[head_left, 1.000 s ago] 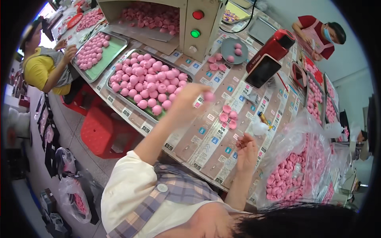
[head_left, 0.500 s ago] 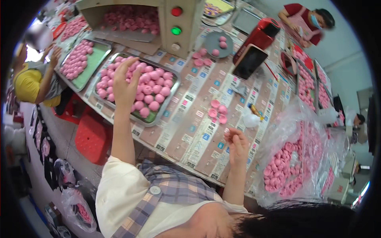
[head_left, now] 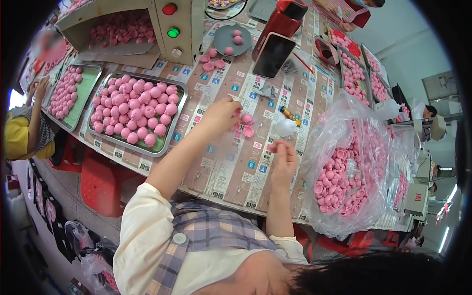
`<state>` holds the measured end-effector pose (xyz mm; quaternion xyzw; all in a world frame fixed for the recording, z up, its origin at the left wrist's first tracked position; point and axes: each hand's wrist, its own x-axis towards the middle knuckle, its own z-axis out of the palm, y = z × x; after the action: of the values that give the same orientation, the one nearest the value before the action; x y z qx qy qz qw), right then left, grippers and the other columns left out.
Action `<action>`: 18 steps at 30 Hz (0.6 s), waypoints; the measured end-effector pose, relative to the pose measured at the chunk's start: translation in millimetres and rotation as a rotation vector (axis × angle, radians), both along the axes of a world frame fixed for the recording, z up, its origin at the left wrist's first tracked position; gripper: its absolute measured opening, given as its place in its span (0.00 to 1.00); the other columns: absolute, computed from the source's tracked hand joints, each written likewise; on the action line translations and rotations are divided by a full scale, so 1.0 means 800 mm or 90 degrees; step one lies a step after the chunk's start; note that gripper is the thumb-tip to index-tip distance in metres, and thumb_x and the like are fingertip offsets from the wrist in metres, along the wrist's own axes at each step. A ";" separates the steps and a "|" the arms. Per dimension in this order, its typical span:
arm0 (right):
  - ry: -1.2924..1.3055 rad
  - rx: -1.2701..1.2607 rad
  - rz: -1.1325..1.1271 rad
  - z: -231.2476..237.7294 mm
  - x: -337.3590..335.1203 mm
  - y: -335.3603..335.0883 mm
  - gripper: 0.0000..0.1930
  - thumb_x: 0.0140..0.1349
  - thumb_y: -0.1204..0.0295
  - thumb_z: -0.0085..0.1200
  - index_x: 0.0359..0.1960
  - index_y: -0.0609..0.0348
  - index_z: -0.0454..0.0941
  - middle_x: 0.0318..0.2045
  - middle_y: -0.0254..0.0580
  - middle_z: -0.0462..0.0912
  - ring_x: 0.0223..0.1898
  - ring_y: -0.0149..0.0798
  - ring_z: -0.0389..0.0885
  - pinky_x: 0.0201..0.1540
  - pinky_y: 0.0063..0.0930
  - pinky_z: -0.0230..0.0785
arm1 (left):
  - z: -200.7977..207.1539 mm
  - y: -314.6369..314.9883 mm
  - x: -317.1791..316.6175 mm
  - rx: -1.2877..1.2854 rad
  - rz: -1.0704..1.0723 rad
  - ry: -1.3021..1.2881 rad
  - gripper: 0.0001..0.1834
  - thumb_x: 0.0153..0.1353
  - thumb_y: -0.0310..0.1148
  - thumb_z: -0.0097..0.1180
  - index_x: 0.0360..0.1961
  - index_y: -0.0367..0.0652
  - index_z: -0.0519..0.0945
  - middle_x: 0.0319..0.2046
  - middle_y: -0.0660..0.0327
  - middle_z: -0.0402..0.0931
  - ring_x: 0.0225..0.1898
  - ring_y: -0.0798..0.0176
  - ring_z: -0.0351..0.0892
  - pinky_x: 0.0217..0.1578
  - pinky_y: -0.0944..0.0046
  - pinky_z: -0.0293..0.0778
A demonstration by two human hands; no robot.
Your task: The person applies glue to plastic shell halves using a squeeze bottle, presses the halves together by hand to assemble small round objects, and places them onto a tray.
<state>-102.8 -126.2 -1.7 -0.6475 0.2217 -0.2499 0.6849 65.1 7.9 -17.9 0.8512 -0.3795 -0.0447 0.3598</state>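
Note:
My left hand [head_left: 223,115] reaches over the table to a small group of pink shell pieces [head_left: 248,131]. Its fingertips are closed on one pink shell piece [head_left: 237,112] at the group's left edge. Nearer to me and to the right, my right hand [head_left: 284,161] hovers with curled fingers. Something small and pinkish shows at its fingertips, too small to name. On the left, a metal tray [head_left: 180,109] with a green lining holds many pink balls [head_left: 135,104]. Just beyond my right hand lies a white rounded object [head_left: 285,128] beside a small yellow-brown item [head_left: 291,115].
A beige machine [head_left: 177,29] with pink pieces inside stands at the back left. A phone [head_left: 274,55] leans against a red container [head_left: 282,19]. On the right lies a clear plastic bag [head_left: 314,162] of pink shells. Another ball tray [head_left: 88,91] and co-workers flank the table.
My left hand has left the ball tray and moved right to the loose pink shells. My right hand stays near the same spot, fingers curled. The whole view has shifted.

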 end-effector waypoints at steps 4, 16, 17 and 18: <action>-0.105 -0.215 -0.237 0.005 -0.005 -0.041 0.13 0.56 0.72 0.46 0.42 0.65 0.67 0.36 0.39 0.72 0.37 0.27 0.68 0.38 0.21 0.63 | 0.017 0.009 0.002 -0.139 0.010 0.280 0.11 0.51 0.31 0.51 0.36 0.41 0.75 0.29 0.62 0.71 0.30 0.66 0.73 0.30 0.69 0.69; 0.138 -0.177 0.073 -0.042 0.035 -0.093 0.23 0.51 0.75 0.52 0.48 0.68 0.59 0.41 0.43 0.70 0.42 0.33 0.70 0.45 0.23 0.61 | 0.007 -0.014 -0.078 -0.426 -0.144 0.816 0.07 0.53 0.28 0.51 0.35 0.40 0.74 0.35 0.67 0.68 0.31 0.75 0.69 0.33 0.76 0.68; 0.140 -0.176 0.078 -0.033 0.035 -0.084 0.23 0.51 0.75 0.52 0.48 0.68 0.59 0.41 0.43 0.70 0.42 0.33 0.70 0.45 0.23 0.61 | 0.000 -0.014 -0.079 -0.403 -0.139 0.749 0.07 0.53 0.28 0.52 0.34 0.40 0.73 0.37 0.67 0.68 0.31 0.75 0.69 0.33 0.76 0.68; 0.031 -0.154 0.058 -0.023 0.033 -0.073 0.20 0.52 0.76 0.49 0.47 0.68 0.59 0.41 0.44 0.70 0.42 0.33 0.70 0.45 0.23 0.61 | -0.006 -0.015 -0.079 -0.376 -0.167 0.628 0.09 0.53 0.27 0.52 0.36 0.39 0.71 0.35 0.66 0.68 0.34 0.74 0.69 0.33 0.75 0.68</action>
<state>-76.3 -184.7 -20.0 -0.7408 0.1769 -0.2276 0.6067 2.3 -4.1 -23.0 0.5396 -0.2657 -0.3723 0.7069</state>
